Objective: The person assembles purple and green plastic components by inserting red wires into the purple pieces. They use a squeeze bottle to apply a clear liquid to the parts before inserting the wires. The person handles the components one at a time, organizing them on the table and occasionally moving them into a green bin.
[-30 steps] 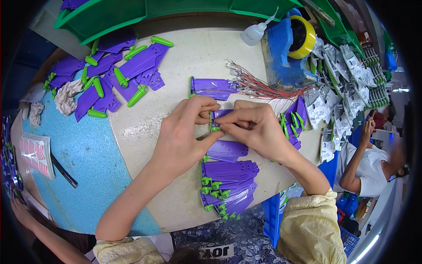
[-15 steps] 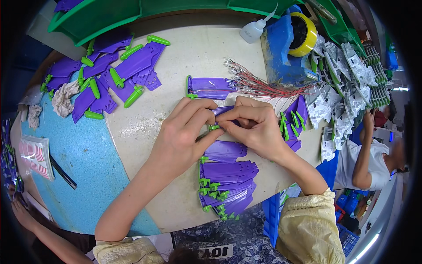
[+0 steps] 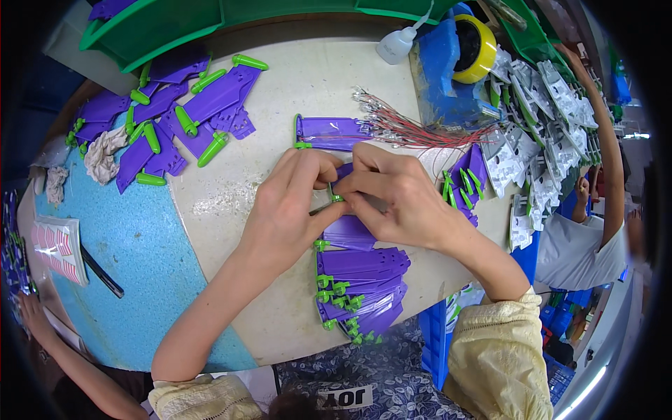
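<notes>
My left hand [image 3: 285, 206] and my right hand [image 3: 400, 199] meet over the middle of the table. Between their pinched fingertips is a purple plastic wing [image 3: 344, 171], mostly covered by the fingers, with a bit of bright green at its edge. Just beyond the hands lies another wing [image 3: 329, 133] with a green edge strip. Closer to me, one more purple wing [image 3: 348, 234] shows from under my right hand. A fanned stack of purple wings [image 3: 360, 262] with green end pieces lies nearer my body.
Loose wings with green tubes [image 3: 220, 94] cover the far left. Thin red and black wires [image 3: 420, 133] lie beyond my right hand. A blue tape dispenser [image 3: 437, 66], a squeeze bottle [image 3: 396, 46] and piled grey-white parts [image 3: 553, 126] stand farther back. Another person's arm [image 3: 595, 119] reaches in at right.
Both hands have shifted slightly left and keep their pinch on the wing. At the right, the other person's arm has stretched up toward the green bin.
</notes>
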The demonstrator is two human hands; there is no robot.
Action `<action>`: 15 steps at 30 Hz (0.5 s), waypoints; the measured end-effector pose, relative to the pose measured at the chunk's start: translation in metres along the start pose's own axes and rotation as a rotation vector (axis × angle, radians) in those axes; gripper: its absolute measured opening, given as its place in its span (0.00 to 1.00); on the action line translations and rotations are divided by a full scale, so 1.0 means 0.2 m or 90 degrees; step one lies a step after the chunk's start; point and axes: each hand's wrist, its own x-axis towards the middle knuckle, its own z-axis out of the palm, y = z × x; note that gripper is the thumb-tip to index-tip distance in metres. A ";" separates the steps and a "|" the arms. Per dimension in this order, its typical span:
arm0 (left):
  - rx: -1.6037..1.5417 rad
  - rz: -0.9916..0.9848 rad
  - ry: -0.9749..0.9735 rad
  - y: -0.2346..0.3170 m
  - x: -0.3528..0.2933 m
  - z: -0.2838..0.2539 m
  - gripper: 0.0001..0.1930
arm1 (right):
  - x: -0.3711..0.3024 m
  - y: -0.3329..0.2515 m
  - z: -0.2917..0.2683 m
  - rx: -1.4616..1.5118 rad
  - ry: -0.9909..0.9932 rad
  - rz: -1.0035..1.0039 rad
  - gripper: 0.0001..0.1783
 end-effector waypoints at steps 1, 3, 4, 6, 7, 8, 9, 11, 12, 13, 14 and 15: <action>-0.001 0.000 0.001 0.00 0.00 0.00 0.20 | 0.01 0.02 -0.02 0.060 -0.021 0.042 0.07; 0.031 -0.008 -0.005 0.02 0.01 -0.01 0.20 | 0.00 0.07 -0.07 0.183 -0.061 0.123 0.07; 0.046 -0.013 -0.007 0.03 0.01 -0.02 0.20 | -0.01 0.07 -0.07 0.243 0.005 0.203 0.06; 0.064 -0.020 0.008 0.04 0.01 -0.01 0.18 | -0.02 0.05 -0.07 0.172 0.059 0.284 0.04; 0.073 -0.023 0.015 0.04 0.01 -0.01 0.17 | -0.02 0.05 -0.07 0.135 0.086 0.324 0.04; 0.101 0.016 0.011 0.04 0.01 -0.01 0.17 | -0.02 0.05 -0.04 0.085 0.125 0.306 0.05; 0.128 0.055 0.007 0.04 0.02 -0.01 0.17 | -0.01 0.03 -0.03 0.074 0.131 0.316 0.05; 0.180 0.137 -0.007 0.03 0.03 -0.03 0.17 | 0.01 -0.02 -0.04 0.051 0.143 0.334 0.05; 0.206 0.181 -0.016 0.01 0.05 -0.04 0.17 | 0.01 -0.02 -0.05 0.049 0.127 0.362 0.04; 0.231 0.225 -0.024 -0.01 0.07 -0.06 0.17 | 0.01 0.00 -0.05 0.052 0.136 0.371 0.05; 0.212 0.242 -0.047 -0.02 0.08 -0.06 0.17 | 0.01 0.02 -0.06 0.057 0.144 0.377 0.05; 0.193 0.259 -0.069 -0.03 0.10 -0.07 0.17 | 0.01 0.04 -0.06 0.062 0.153 0.383 0.05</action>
